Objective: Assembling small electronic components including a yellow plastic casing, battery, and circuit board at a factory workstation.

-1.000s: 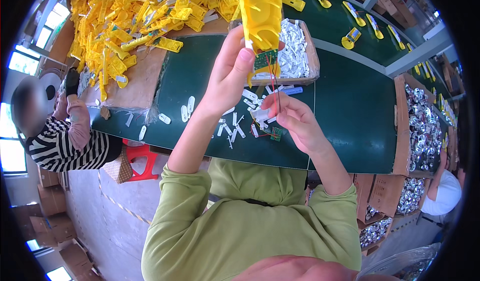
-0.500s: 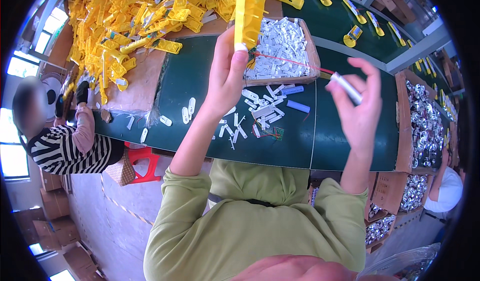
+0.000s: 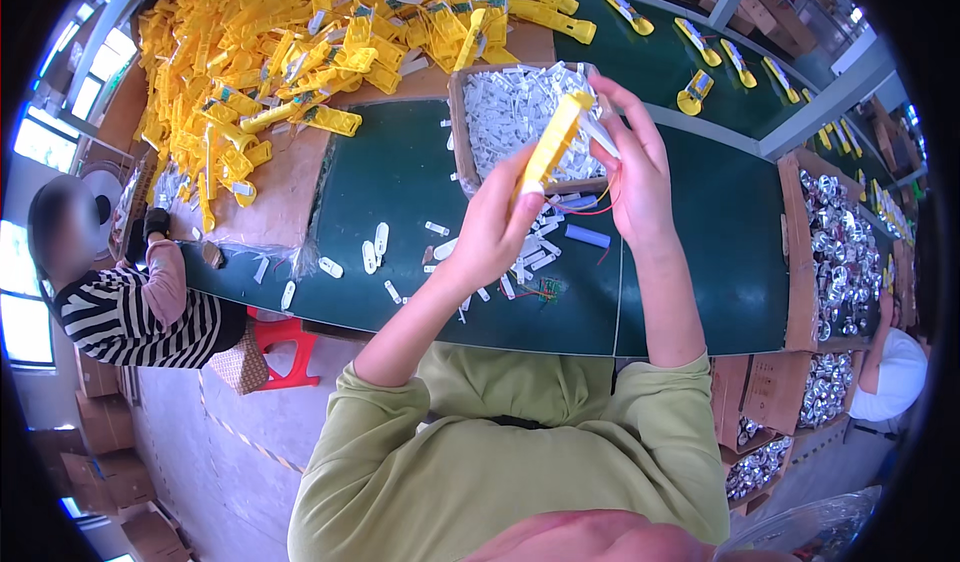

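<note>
My left hand (image 3: pixel 498 224) is closed round the lower end of a long yellow plastic housing (image 3: pixel 556 142), which stands tilted up to the right. Beside its upper end, my right hand (image 3: pixel 642 184) pinches a white cylinder (image 3: pixel 597 134), partly hidden by the fingers. Red and yellow wires (image 3: pixel 610 202) loop below, between the two hands. Behind them is a cardboard box (image 3: pixel 459 122) full of small white plastic parts (image 3: pixel 510 102). Under my hands lie loose white pieces (image 3: pixel 538 256), a blue cylinder (image 3: pixel 587 235) with a thin red wire and a small green circuit board (image 3: pixel 549 289).
Yellow housings (image 3: pixel 250 77) form a big heap at the back left. Yellow assemblies (image 3: pixel 739 64) lie on a green surface behind a metal frame. On the right stands a carton of shiny silvery parts (image 3: pixel 842 257). One co-worker (image 3: pixel 150 307) sits left, another (image 3: pixel 890 377) far right.
The yellow housing has come down and tilted rightward in my left hand. My right hand has brought the white cylinder up and left, close to the housing, and the stretched wire now hangs slack.
</note>
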Demonstrator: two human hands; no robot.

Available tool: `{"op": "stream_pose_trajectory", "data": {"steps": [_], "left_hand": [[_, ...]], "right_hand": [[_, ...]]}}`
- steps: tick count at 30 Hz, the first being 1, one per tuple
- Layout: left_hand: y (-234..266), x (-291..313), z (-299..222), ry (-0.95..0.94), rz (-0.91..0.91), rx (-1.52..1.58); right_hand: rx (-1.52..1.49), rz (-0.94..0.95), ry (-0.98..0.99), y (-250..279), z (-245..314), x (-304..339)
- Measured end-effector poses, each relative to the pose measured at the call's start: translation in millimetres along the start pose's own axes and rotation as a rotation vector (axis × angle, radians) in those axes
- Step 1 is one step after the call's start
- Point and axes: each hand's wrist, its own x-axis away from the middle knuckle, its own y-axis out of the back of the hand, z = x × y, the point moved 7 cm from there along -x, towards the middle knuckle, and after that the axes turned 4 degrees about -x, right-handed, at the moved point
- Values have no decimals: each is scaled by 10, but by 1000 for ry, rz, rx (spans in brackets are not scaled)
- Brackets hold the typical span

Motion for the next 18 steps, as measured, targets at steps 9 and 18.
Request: {"op": "stream_pose_trajectory", "data": {"steps": [9, 18], "left_hand": [[-101, 103, -199, -166, 74, -462], [-254, 285, 76, 337, 439, 621]], "right_hand": [[144, -344, 124, 466, -244, 50], [-229, 203, -211, 382, -456, 316]]}}
